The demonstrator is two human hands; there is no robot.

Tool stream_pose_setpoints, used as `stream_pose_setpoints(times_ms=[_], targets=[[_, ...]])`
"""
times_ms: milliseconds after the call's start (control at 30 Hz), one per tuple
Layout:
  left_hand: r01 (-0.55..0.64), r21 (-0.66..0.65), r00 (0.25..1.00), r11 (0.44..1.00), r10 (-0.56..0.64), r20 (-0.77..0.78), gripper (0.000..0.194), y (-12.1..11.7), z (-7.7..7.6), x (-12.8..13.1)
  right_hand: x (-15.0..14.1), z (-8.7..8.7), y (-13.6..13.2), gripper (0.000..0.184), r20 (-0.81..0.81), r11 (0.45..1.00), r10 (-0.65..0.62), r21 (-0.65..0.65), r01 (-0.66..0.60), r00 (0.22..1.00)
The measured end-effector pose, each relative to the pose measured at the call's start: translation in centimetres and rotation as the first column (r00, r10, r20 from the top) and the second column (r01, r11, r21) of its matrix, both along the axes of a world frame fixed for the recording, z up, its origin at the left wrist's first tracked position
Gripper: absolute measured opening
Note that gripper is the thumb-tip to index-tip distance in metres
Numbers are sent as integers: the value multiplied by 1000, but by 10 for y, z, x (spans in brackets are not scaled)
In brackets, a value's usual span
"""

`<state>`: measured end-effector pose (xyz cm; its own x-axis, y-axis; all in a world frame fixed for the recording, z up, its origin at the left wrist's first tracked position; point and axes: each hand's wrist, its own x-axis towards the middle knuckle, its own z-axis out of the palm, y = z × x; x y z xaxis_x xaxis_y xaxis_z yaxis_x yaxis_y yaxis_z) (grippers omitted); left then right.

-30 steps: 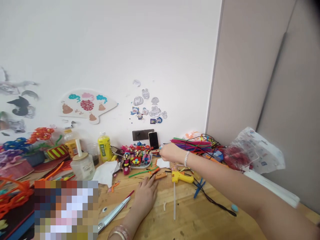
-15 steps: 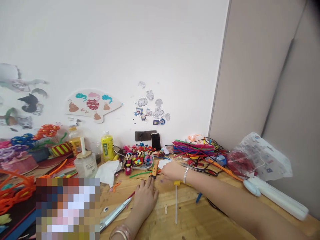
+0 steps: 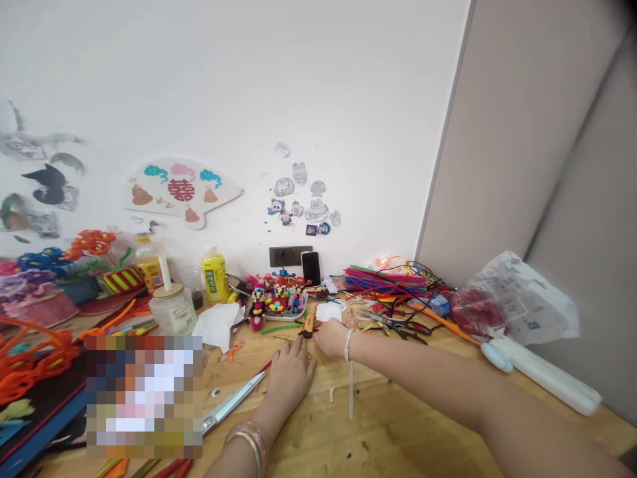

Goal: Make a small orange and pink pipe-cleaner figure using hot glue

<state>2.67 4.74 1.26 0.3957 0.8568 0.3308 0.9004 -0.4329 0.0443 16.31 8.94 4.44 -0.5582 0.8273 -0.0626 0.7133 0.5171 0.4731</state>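
Head view: right hand (image 3: 331,337) now nearer left hand (image 3: 290,373).

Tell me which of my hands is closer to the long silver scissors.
Left. Your left hand is just right of the scissors' tip; your right hand is farther right, beyond the left.

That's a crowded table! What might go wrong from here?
The left forearm could brush the silver scissors lying close beside it. The right hand's wrist passes over a pale stick and might knock it. The phone only leans upright, so a bump could topple it.
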Motion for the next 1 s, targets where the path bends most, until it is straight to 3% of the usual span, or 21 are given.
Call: stream_pose_setpoints(times_ms=[367,600,733,867,1000], targets=[[-2,3,1000,1000,2,-13,43,2,-5,2,-17,2,-6,29,166,950,-233,-170,261,958],[-1,5,999,1000,1,-33,44,0,0,3,-24,1,-6,29,143,926,-289,-207,314,947],[7,11,999,1000,-6,-47,46,1,1,2,-29,6,-10,28,70,918,-327,-215,334,942],[15,13,998,1000,-14,-63,45,2,2,1,-24,24,-20,13,-102,945,-275,-211,249,956],[18,9,998,1000,-17,-60,42,2,4,1,25,45,-42,23,-312,965,-262,-110,240,913]])
